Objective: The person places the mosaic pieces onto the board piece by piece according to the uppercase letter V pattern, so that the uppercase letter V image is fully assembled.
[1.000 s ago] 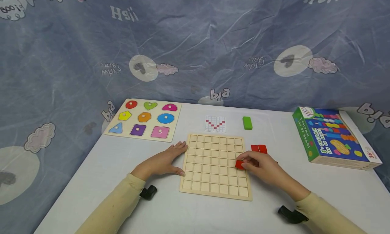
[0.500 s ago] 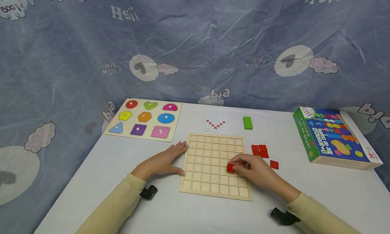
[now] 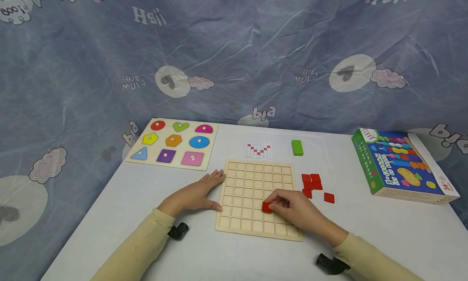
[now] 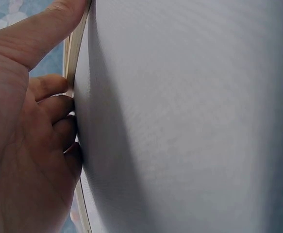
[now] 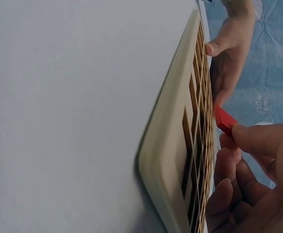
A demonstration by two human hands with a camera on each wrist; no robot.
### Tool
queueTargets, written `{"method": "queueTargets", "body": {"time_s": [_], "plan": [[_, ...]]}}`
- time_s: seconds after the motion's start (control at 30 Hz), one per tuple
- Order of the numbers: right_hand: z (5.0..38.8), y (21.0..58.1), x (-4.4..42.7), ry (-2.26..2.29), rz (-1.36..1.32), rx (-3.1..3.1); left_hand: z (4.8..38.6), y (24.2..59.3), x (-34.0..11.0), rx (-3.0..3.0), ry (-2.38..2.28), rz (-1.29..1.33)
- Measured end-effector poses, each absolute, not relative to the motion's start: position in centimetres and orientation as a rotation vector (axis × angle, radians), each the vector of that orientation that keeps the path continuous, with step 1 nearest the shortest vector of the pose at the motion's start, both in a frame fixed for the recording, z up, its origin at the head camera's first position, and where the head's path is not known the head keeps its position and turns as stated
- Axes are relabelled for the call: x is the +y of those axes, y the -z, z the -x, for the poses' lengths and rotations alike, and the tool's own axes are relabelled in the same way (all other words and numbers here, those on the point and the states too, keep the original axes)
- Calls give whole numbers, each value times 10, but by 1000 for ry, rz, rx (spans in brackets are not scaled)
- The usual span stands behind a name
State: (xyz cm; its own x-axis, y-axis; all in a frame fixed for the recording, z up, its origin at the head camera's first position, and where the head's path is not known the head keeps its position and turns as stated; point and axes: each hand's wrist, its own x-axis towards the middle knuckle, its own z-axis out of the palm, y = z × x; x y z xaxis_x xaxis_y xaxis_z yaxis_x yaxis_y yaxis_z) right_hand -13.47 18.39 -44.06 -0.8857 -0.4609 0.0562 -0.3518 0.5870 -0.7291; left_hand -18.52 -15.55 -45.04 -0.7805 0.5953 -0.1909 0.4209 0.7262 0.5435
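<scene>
A wooden grid board with square cells lies flat on the white table. My right hand pinches a red square tile between thumb and fingers, over the lower right half of the board. In the right wrist view, the red tile shows tilted, close to the grid surface. My left hand rests on the table at the board's left edge, fingers spread, with thumb and fingertips touching that edge. In the left wrist view, the fingers lie along the board's side.
Several loose red tiles lie right of the board. Behind it are a small card with a red V pattern and a green block. A shape puzzle sits back left, a bead-set box at the right.
My right hand has carried the red tile leftward and slightly nearer across the board, uncovering loose tiles on the right. The left hand and the board have stayed in place.
</scene>
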Motion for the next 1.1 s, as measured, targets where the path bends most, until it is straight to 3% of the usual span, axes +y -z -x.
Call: {"method": "queueTargets", "body": {"time_s": [1.1], "plan": [[125,447,158,1140,716,2679,185,450,-154,2581,-697,-798]]}}
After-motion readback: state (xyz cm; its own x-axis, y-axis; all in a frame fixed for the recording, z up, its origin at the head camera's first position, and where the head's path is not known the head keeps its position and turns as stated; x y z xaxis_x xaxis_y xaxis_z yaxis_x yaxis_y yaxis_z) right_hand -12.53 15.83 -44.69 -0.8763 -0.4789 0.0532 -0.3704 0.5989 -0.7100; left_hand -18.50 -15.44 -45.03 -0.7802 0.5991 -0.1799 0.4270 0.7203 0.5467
